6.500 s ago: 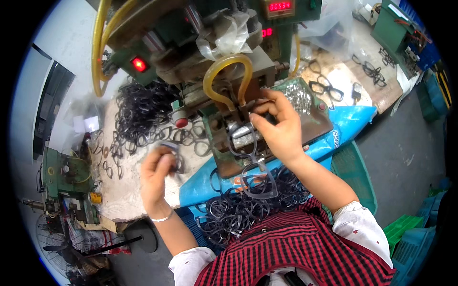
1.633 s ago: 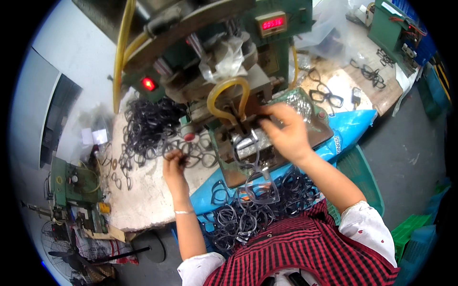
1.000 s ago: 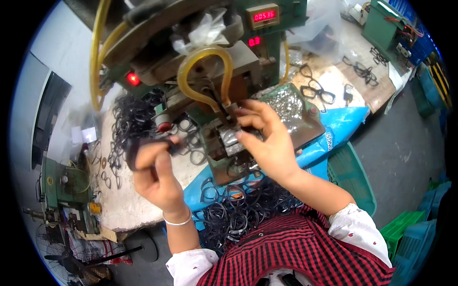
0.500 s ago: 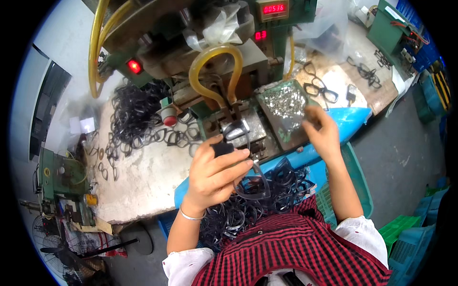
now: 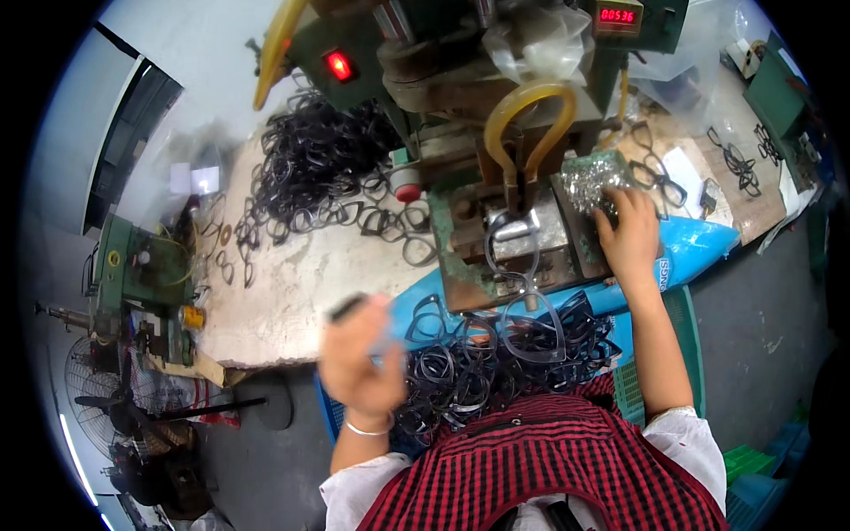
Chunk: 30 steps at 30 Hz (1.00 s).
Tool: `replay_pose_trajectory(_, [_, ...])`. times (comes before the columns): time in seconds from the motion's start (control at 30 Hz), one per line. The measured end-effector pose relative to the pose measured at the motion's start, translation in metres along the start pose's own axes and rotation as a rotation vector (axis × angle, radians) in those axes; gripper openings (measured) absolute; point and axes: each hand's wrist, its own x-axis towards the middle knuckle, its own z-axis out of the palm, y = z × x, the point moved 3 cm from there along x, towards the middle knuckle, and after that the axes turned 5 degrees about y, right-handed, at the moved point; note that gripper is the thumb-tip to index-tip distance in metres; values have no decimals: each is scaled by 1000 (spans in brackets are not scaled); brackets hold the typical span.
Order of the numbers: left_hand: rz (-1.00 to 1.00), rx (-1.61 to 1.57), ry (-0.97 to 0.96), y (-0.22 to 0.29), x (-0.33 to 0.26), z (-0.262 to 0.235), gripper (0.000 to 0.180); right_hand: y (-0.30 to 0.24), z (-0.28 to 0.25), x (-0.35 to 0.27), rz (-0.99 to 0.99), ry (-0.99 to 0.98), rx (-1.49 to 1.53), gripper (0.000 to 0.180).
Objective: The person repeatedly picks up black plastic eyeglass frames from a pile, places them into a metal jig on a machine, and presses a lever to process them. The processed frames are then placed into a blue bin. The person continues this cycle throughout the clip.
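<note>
L hand (image 5: 359,354), lower left of centre, is motion-blurred; fingers curl round a dark frame piece (image 5: 347,306), grip can't be told for sure. R hand (image 5: 629,234), right of centre, rests fingers bent on the shiny bag (image 5: 591,181), w/ no clear pinch. One frame (image 5: 518,265) sits on the press bed (image 5: 531,248) mid-frame. Best practice, I'd judge: seat each frame flat, fingers clear of the die.

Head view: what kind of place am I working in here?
Most likely a small eyeglass-frame workshop. A green press-like machine with a red digital counter stands on a worn bench, and black spectacle frames lie heaped on it and in a bin at the lap.
</note>
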Motion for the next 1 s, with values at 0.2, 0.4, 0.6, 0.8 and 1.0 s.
replay_pose_trajectory(0.2, [-71,367,-161,-94,70,16,34,2,14,16,-18,-56,-8,12])
replay_pose_trajectory(0.4, [-176,597,-512,-236,-16,52,45,9,7,1,40,3,97,10])
replay_pose_trajectory(0.6, [-307,365,-230,-168,-29,51,17,36,-26,-29,210,105,180,9])
replay_pose_trajectory(0.8, [-501,3,169,-167,-11,29,13,20,-10,-11,583,-73,756,15])
replay_pose_trajectory(1.0, [-612,-183,175,-143,-12,48,23,-74,-19,30,248,-91,932,13])
